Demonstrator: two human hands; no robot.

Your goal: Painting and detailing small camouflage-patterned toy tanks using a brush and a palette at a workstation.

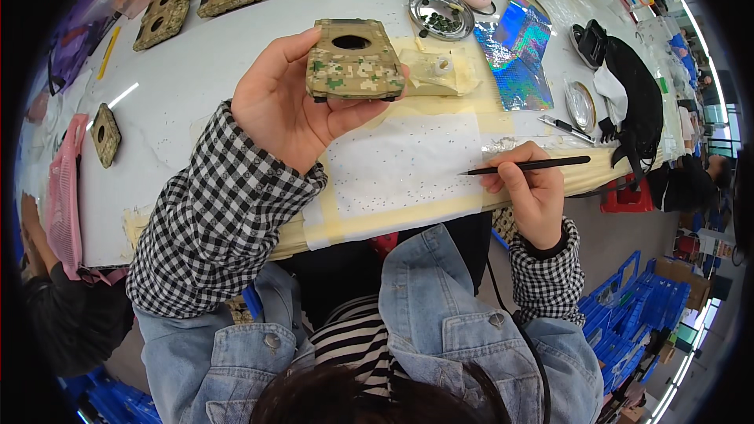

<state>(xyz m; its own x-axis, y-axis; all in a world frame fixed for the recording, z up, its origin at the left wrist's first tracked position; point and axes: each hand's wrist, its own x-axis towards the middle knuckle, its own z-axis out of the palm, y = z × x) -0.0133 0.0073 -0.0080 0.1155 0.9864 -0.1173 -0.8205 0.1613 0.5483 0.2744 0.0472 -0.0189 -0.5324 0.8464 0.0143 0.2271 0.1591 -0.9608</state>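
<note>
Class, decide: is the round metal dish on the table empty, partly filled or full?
Partly filled: small dark green pieces lie in the round metal dish, whose shiny bottom shows beside them.

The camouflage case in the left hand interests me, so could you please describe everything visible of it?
The camouflage case is boxy, patterned in green, tan and brown blocks, and looks like hard plastic. A dark oval opening sits in its upper face; dark parts show along its lower edge. The left hand holds it over the table, thumb at its left side, fingers beneath and at right.
</note>
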